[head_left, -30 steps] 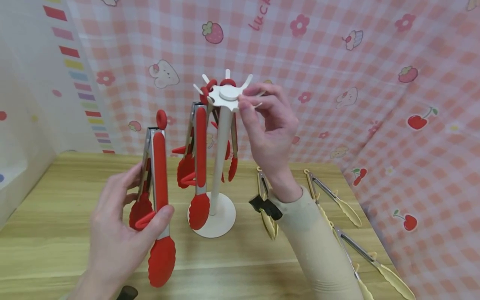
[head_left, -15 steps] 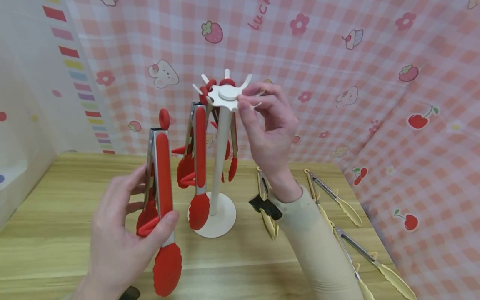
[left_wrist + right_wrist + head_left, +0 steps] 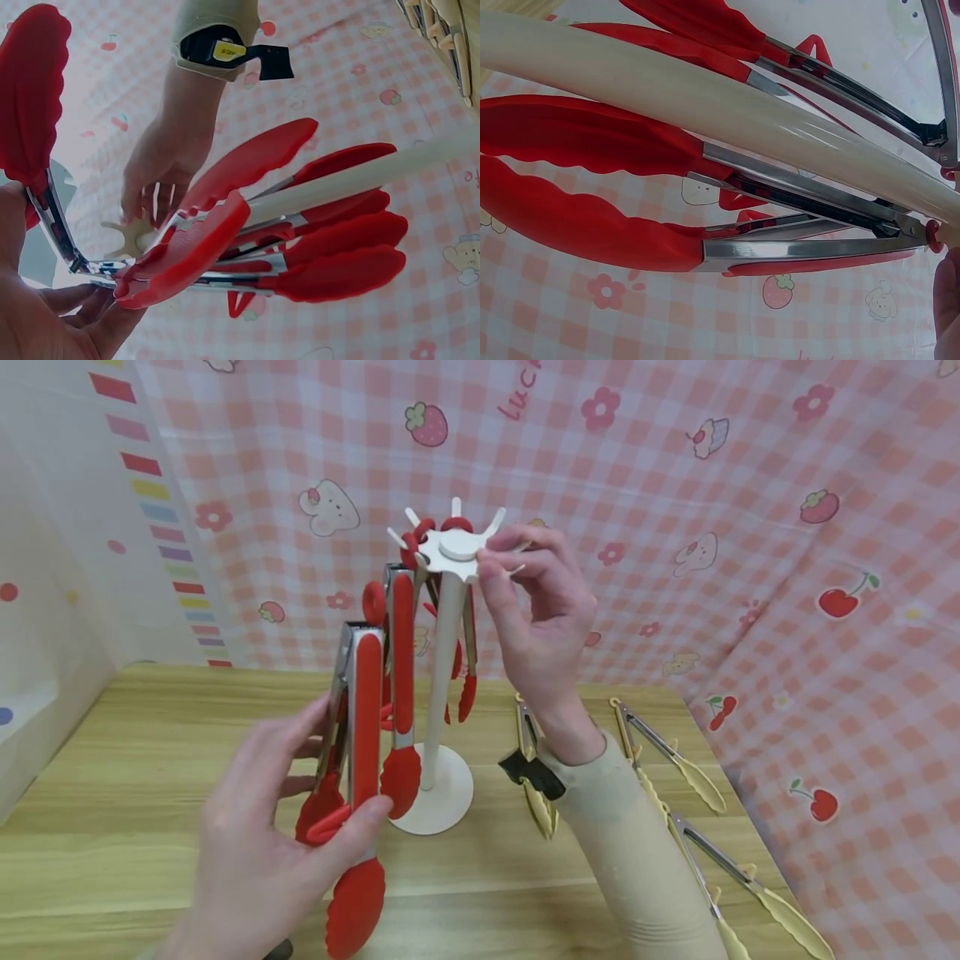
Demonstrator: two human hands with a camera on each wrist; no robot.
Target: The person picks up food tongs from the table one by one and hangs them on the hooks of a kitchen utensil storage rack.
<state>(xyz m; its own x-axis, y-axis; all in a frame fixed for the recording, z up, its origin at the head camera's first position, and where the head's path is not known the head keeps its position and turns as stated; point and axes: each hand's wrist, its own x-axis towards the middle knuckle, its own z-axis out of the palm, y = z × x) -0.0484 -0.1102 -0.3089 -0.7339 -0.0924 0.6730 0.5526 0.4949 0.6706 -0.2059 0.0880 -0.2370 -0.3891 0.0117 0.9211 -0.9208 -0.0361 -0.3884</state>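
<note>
My left hand [image 3: 273,839] grips a pair of red-tipped tongs [image 3: 367,718] by its arms, thumb on the near side. The tongs hang upright with the arms spread and the red ring on top. Their ring is lower than the white rack's hooked top [image 3: 459,545] and to its left. My right hand [image 3: 543,610] pinches the right side of that top between thumb and fingers. Several red tongs [image 3: 402,652] hang by their rings from the left and back hooks. In the right wrist view, hanging tongs [image 3: 810,247] flank the rack's pole [image 3: 727,112].
Several pale yellow tongs [image 3: 787,918] lie on the right part of the wooden table [image 3: 135,760], partly behind my right forearm. The rack's round base [image 3: 442,810] stands on the table. A checked pink cloth [image 3: 660,527] hangs behind and to the right.
My left hand has carried the red tongs rightward towards the rack, and they now overlap the nearest hanging pair in the head view. The right hand keeps its place on the rack top.
</note>
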